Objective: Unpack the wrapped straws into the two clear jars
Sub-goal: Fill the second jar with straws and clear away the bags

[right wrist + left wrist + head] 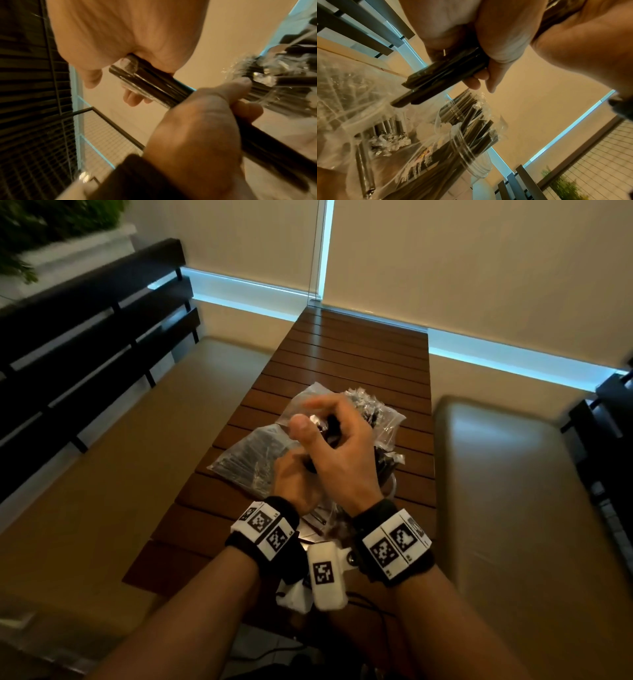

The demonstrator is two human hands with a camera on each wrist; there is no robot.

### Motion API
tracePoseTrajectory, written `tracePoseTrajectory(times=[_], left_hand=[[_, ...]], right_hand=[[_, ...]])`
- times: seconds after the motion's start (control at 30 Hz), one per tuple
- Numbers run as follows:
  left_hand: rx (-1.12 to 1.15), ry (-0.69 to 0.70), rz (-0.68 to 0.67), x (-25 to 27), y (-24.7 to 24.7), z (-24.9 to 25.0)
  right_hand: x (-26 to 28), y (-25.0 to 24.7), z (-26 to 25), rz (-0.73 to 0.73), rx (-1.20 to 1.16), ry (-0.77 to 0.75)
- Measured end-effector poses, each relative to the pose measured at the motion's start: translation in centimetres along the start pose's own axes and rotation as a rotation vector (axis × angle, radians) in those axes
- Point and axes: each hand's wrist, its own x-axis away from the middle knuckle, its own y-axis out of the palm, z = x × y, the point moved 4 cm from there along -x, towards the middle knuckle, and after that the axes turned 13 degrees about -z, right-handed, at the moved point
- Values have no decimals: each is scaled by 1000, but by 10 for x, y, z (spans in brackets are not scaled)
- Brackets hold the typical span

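Wrapped straws (150,86), a dark bundle, are clamped in both my hands above the desk (359,361): left hand (294,477) grips low, right hand (342,440) curls around the top. Just beyond them stands a clear jar (471,151) holding straws.

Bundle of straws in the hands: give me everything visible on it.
The bundle of straws is a handful of long, dark, glossy tubes, apparently plastic, with clear film on some ends. It is held in the air above the table, tilted. The left hand grips its lower part, the right hand its upper part. The straw count is unclear.
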Motion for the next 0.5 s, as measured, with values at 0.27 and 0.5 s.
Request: tracePoseTrajectory(times=[0.27, 0.5], left_hand=[[-152, 108, -123, -6, 24, 25], [-186, 91, -189, -14, 34, -11]], right_hand=[[-2, -23, 7, 200, -106, 67], [-10, -96, -15, 568, -151, -41]])
